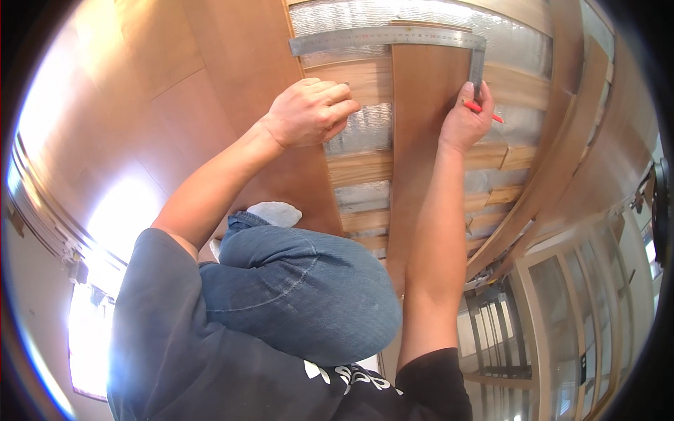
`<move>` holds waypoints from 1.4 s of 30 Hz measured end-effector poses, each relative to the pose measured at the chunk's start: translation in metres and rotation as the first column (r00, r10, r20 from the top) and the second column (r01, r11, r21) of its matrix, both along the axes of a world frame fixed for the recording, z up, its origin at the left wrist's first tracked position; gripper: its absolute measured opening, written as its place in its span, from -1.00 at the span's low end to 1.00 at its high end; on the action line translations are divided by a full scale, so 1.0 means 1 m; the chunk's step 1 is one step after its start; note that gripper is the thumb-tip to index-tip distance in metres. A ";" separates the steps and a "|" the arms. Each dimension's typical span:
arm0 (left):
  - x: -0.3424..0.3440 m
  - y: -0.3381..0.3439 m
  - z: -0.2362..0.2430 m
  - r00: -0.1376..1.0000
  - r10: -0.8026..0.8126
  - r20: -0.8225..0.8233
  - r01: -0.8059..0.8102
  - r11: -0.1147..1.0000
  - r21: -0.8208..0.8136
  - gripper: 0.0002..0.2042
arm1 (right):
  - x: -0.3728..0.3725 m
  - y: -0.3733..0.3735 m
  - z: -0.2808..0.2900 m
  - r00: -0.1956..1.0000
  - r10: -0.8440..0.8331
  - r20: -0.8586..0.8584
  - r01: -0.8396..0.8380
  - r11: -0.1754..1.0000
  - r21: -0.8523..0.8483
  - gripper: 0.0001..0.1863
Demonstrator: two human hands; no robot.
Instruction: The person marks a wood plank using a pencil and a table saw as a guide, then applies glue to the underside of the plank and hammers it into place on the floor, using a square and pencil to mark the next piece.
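A brown floor plank (421,140) lies across wooden battens (358,167) over silver foil insulation (365,130). A steel carpenter's square (379,38) rests across the plank's far end, its short arm running down the plank's right edge. My right hand (465,121) holds a red pencil (484,111) against that short arm. My left hand (312,112) is loosely curled and presses on the laid floorboards next to the plank's left edge, holding nothing.
Finished wooden flooring (175,91) spreads to the left. My bent knee in blue jeans (302,288) is in front. Curved wooden boards (562,140) run along the right, beside glazed sliding door frames (562,316). A white sock (275,212) shows by the knee.
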State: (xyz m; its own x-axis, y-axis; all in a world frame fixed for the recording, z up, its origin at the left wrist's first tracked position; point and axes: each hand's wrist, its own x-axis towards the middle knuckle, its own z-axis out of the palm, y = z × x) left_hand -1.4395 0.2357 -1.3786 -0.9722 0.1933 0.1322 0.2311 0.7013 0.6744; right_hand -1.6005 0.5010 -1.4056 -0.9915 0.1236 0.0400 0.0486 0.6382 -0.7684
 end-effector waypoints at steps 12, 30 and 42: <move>0.003 -0.002 -0.003 1.000 -0.023 0.010 0.023 1.000 -0.013 -0.76 | 0.002 -0.007 0.002 0.999 -0.042 0.016 0.042 0.999 -0.025 -0.63; 0.003 -0.001 -0.003 0.999 -0.035 0.015 0.035 0.999 -0.011 -0.75 | 0.002 -0.007 0.000 1.000 -0.017 -0.018 0.017 1.000 0.003 -0.62; 0.004 0.000 -0.004 1.000 -0.022 0.004 0.022 0.999 -0.030 -0.75 | 0.002 -0.011 0.002 1.000 -0.023 -0.017 0.023 1.000 0.009 -0.64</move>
State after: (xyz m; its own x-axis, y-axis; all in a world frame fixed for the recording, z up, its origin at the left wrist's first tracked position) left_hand -1.4359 0.2355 -1.3825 -0.9682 0.2181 0.1224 0.2440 0.7158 0.6543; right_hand -1.5980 0.4903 -1.4036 -0.9876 0.1458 0.0575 0.0506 0.6438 -0.7635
